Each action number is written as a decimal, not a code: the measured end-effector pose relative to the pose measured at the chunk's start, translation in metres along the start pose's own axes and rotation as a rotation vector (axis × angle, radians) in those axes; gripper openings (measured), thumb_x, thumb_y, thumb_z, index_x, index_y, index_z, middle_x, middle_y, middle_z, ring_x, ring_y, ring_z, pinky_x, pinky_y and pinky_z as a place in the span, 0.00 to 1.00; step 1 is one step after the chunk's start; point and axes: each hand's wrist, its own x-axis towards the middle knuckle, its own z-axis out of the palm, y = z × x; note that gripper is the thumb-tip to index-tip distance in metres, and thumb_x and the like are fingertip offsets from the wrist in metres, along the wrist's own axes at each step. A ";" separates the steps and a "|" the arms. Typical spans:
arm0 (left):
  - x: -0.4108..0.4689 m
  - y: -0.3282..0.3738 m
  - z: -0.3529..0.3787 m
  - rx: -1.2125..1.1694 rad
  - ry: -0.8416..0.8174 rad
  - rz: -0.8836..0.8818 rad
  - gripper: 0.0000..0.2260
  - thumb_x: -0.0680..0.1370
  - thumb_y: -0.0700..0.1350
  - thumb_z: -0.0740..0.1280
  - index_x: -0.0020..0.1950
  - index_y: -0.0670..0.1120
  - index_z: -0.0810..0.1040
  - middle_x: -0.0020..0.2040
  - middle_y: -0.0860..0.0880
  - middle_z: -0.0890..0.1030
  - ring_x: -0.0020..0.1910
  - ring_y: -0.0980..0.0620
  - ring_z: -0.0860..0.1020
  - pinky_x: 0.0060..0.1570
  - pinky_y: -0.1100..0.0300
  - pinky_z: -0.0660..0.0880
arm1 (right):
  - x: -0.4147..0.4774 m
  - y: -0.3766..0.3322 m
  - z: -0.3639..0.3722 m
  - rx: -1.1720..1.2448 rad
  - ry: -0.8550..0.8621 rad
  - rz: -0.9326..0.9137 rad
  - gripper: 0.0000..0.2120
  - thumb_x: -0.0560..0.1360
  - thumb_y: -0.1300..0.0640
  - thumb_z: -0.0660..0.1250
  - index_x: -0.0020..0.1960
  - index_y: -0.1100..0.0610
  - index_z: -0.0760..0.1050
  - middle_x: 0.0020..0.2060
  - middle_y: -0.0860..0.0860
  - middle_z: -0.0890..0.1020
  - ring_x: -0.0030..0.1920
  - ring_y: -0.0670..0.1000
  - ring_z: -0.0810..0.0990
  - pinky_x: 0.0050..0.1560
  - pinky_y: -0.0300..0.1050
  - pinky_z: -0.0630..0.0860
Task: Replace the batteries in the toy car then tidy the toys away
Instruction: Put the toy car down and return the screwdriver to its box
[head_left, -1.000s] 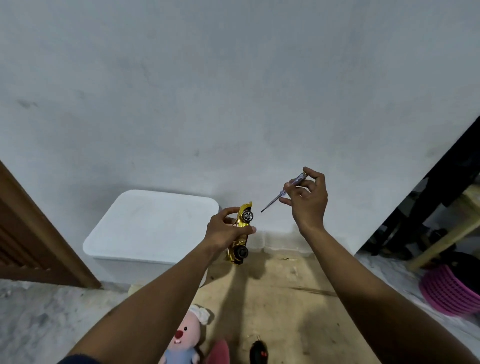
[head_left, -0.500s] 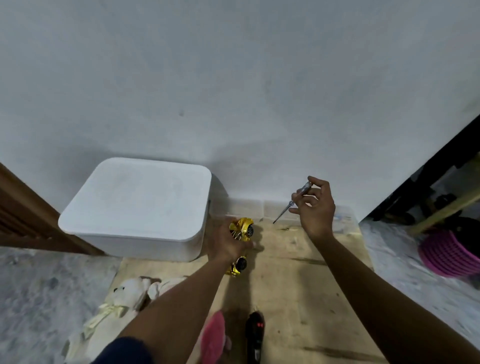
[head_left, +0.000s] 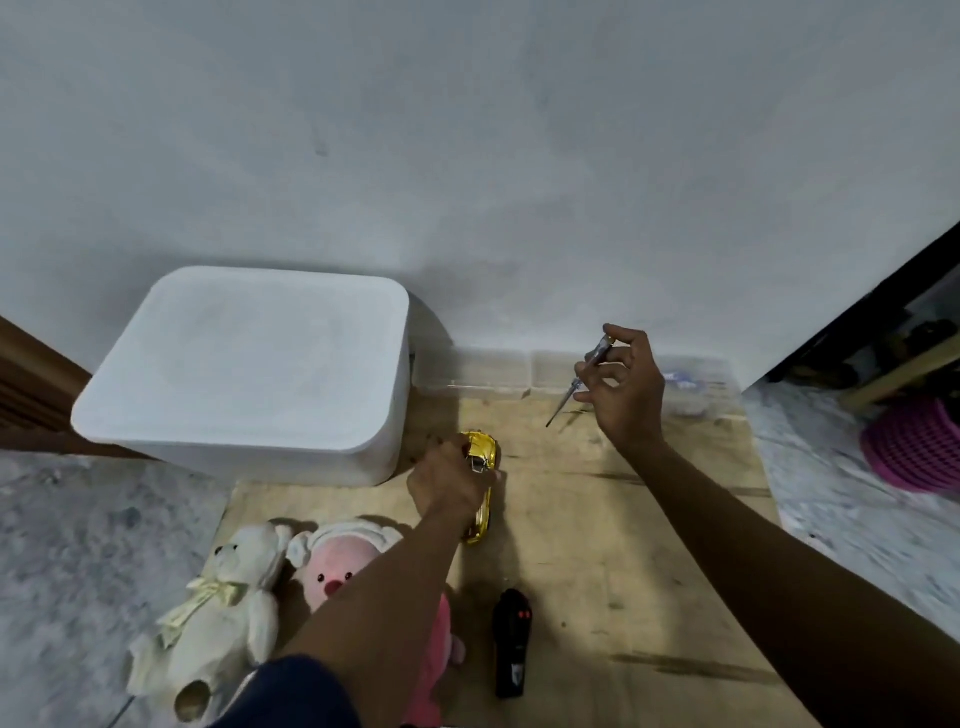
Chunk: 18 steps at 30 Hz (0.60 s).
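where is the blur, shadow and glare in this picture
Head view: the pink basket at the right edge is smeared by blur; head view: the white box throws a soft shadow on the wall beside it; head view: the gold toy car glints.

The head camera looks forward and down at a wooden board (head_left: 597, 545) against a wall (head_left: 519, 156)

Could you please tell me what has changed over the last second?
The left hand has brought the gold toy car down from mid-air to the wooden board, turning it from wheels sideways to roof up, and still grips it. The right hand still pinches the screwdriver, raised clear of the car. The white box stays by the wall.
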 end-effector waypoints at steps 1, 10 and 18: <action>-0.001 0.000 0.000 0.009 0.002 0.003 0.28 0.67 0.64 0.76 0.64 0.56 0.78 0.58 0.49 0.82 0.55 0.47 0.82 0.51 0.56 0.77 | -0.001 0.001 0.001 0.004 -0.005 0.000 0.24 0.74 0.68 0.73 0.65 0.56 0.70 0.43 0.57 0.81 0.42 0.55 0.85 0.34 0.55 0.84; -0.006 -0.001 -0.007 0.034 -0.002 0.041 0.30 0.67 0.71 0.70 0.62 0.54 0.79 0.57 0.51 0.81 0.53 0.49 0.81 0.47 0.57 0.79 | -0.001 0.002 0.004 0.050 -0.020 -0.005 0.23 0.74 0.68 0.73 0.65 0.54 0.72 0.42 0.54 0.81 0.43 0.56 0.85 0.38 0.57 0.85; 0.031 0.025 -0.058 0.074 0.004 0.273 0.21 0.75 0.55 0.67 0.68 0.53 0.76 0.64 0.49 0.76 0.62 0.46 0.76 0.53 0.54 0.75 | 0.029 -0.014 0.015 -0.054 -0.159 0.033 0.15 0.77 0.60 0.69 0.61 0.48 0.78 0.42 0.45 0.82 0.41 0.46 0.81 0.41 0.51 0.82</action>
